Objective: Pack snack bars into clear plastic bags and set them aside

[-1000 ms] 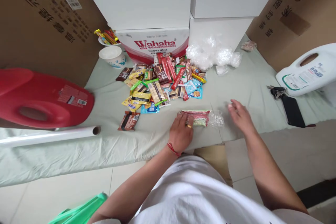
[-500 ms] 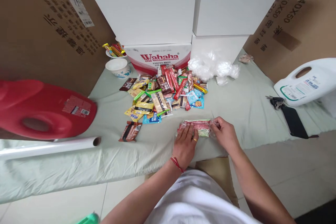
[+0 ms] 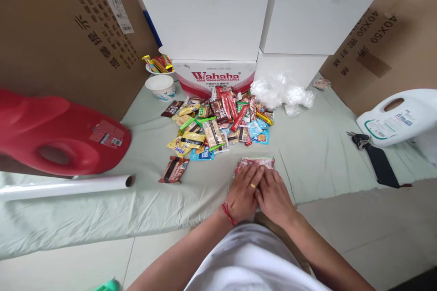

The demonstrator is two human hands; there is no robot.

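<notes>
A small bundle of snack packets wrapped in clear film (image 3: 258,161) lies near the table's front edge, its near part hidden under my hands. My left hand (image 3: 245,186), with a ring and a red cord at the wrist, rests flat on it, fingers stretched forward. Beside it and touching it, my right hand (image 3: 275,193) also lies flat on the bundle, its fingers outstretched. Beyond them is a heap of colourful snack packets (image 3: 212,132). One brown packet (image 3: 174,169) lies apart, left of my hands.
A film roll (image 3: 112,182) and a red jug (image 3: 99,145) lie at left. Paper bowls (image 3: 160,86), a Wahaha carton (image 3: 215,72) and crumpled clear plastic (image 3: 276,93) stand behind. Keys (image 3: 359,140), a black phone-like object (image 3: 382,166) and a white jug (image 3: 392,118) are at right.
My right hand has moved left from the bundle's right end, let go of the film there, and now lies flat on top beside my left hand. The view has shifted slightly.
</notes>
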